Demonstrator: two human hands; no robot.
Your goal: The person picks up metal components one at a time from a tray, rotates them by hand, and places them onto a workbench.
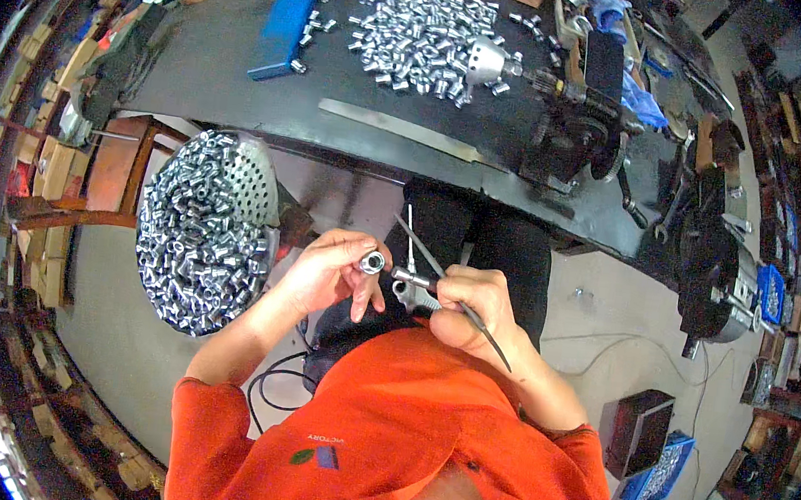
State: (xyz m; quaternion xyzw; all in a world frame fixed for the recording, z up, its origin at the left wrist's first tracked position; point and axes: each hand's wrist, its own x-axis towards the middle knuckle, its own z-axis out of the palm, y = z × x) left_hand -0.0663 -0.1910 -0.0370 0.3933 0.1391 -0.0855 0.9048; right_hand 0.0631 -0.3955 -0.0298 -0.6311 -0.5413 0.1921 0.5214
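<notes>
My left hand [332, 267] pinches a shiny metal socket [372, 263] between thumb and forefinger, its round opening turned up. Its other fingers are loosely extended. Close to its right, my right hand [473, 304] is closed around a thin, dark, tapered file [491, 340] that slants across the fingers. From the same fist a short tool with a bright cylindrical metal tip [411, 278] points at the socket, with a small gap between them. Below that tip, a partly hidden pale metal piece lies near my lap; I cannot tell its kind.
A perforated metal basin [256, 181] heaped with sockets stands to the left beside a wooden chair [118, 172]. More sockets [418, 37] lie piled on the dark workbench [212, 94], near a blue box [284, 33], a flat metal bar [399, 128] and a bench vise [578, 142]. Cables trail on the floor.
</notes>
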